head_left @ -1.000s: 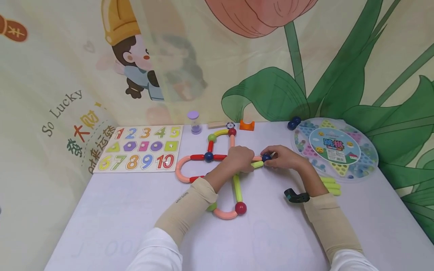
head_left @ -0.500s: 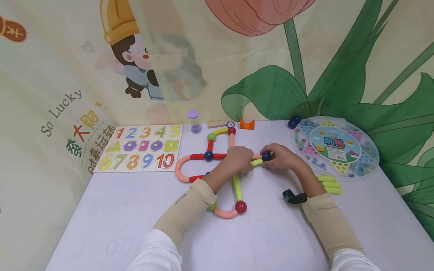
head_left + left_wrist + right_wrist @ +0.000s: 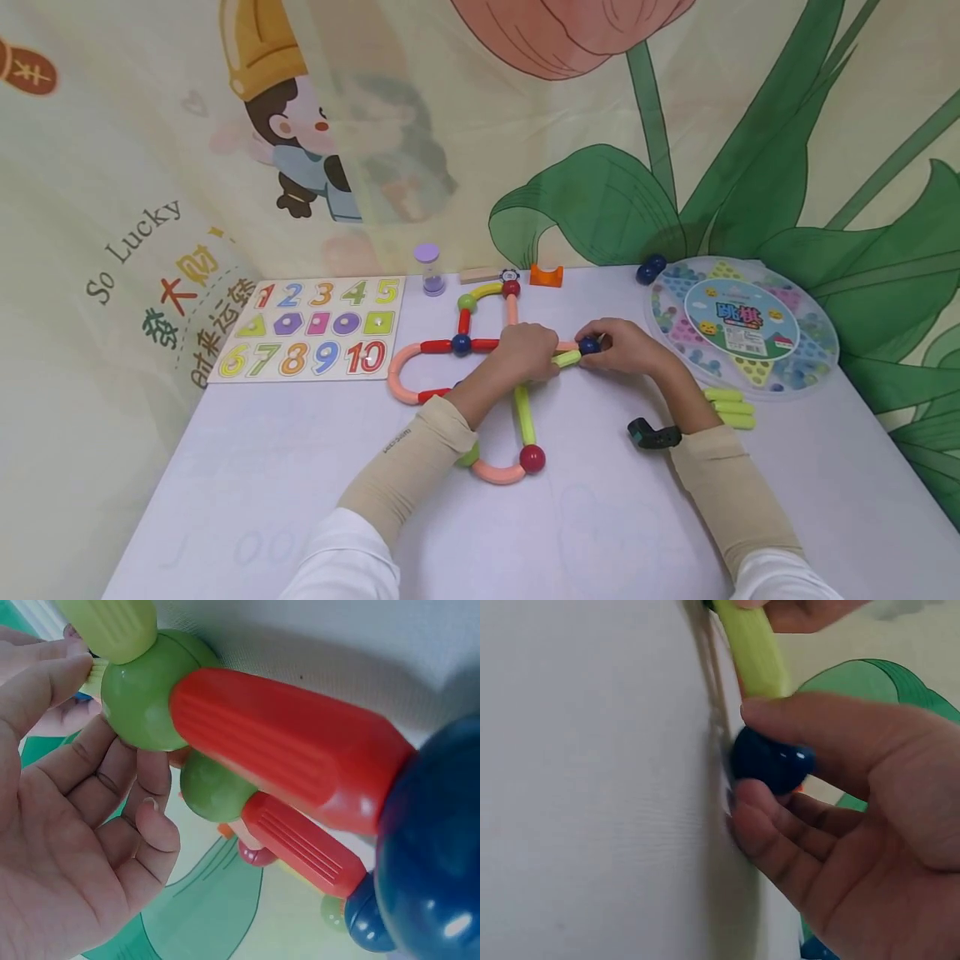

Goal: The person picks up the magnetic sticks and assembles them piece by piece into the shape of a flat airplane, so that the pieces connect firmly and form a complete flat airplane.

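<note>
In the head view, my left hand (image 3: pixel 528 350) pinches a short lime-green rod (image 3: pixel 567 358) over the middle of a build of magnetic rods and balls. My right hand (image 3: pixel 626 346) grips a dark blue ball (image 3: pixel 589 345) between thumb and fingers, at the end of a pink rod (image 3: pixel 567 346). The lime rod's free end lies close to that ball; whether they touch is unclear. The right wrist view shows the blue ball (image 3: pixel 772 761) in the fingertips, beside the lime rod (image 3: pixel 757 652). Green balls and a red rod (image 3: pixel 285 742) sit near the left palm (image 3: pixel 67 847).
A number puzzle board (image 3: pixel 307 330) lies left, an hourglass (image 3: pixel 430 271) and orange piece (image 3: pixel 547 277) at the back. Rightward are two blue balls (image 3: pixel 651 270), a round Chinese checkers set (image 3: pixel 742 323) and several lime rods (image 3: pixel 731 409). A red ball (image 3: pixel 532 459) ends the build's near side.
Both hands keep their holds on the lime-green rod and the blue ball. Rod and ball have shifted only very slightly, and the head view has moved a little.
</note>
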Demonstrator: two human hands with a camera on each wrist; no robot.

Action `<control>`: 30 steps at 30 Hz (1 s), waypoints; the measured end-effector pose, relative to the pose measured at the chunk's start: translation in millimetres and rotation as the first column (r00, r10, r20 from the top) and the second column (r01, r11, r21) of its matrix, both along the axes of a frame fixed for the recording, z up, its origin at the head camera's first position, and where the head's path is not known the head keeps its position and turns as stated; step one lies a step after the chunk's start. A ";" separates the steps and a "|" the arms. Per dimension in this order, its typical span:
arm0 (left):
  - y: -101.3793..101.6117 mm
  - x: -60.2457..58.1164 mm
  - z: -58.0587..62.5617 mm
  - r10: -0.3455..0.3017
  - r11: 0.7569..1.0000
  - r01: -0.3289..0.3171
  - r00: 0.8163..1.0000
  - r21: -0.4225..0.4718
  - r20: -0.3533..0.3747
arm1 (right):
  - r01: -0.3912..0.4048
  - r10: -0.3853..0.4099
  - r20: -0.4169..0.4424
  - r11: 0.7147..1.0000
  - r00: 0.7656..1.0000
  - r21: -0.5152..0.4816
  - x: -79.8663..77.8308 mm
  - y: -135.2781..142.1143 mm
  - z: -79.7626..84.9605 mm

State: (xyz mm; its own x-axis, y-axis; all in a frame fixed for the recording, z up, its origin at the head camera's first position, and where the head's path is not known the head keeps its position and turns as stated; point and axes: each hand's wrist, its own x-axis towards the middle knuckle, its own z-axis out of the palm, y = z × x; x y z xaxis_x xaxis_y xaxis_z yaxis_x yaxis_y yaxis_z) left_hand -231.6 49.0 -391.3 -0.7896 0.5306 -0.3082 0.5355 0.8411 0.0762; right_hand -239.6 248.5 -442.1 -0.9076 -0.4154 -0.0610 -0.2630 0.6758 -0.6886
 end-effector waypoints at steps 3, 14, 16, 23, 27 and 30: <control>0.4 -0.6 -0.4 -0.004 1.000 0.004 1.000 -0.006 0.003 | -0.005 0.007 0.082 1.000 0.997 -0.030 1.2 0.5 4.2; 2.2 -1.3 -1.7 -0.008 1.000 0.008 1.000 -0.016 0.007 | 0.021 -0.018 0.118 0.999 0.993 -0.025 2.1 0.0 6.5; 2.4 -1.1 -1.8 -0.004 1.000 0.005 1.000 -0.014 0.009 | 0.024 -0.022 0.121 1.000 0.992 -0.020 2.0 0.4 6.8; 0.9 0.8 -0.2 0.006 1.000 -0.006 1.000 0.004 0.013 | 0.038 -0.039 0.113 0.999 0.993 0.012 7.0 8.4 19.2; 0.3 -1.0 1.1 0.005 1.000 -0.004 1.000 0.028 -0.012 | 0.110 -0.113 0.013 0.984 0.994 0.138 22.4 33.4 41.4; 0.6 -3.3 2.2 -0.015 0.999 0.017 0.998 0.047 -0.055 | 0.169 -0.162 -0.047 0.944 0.986 0.283 44.9 58.0 55.0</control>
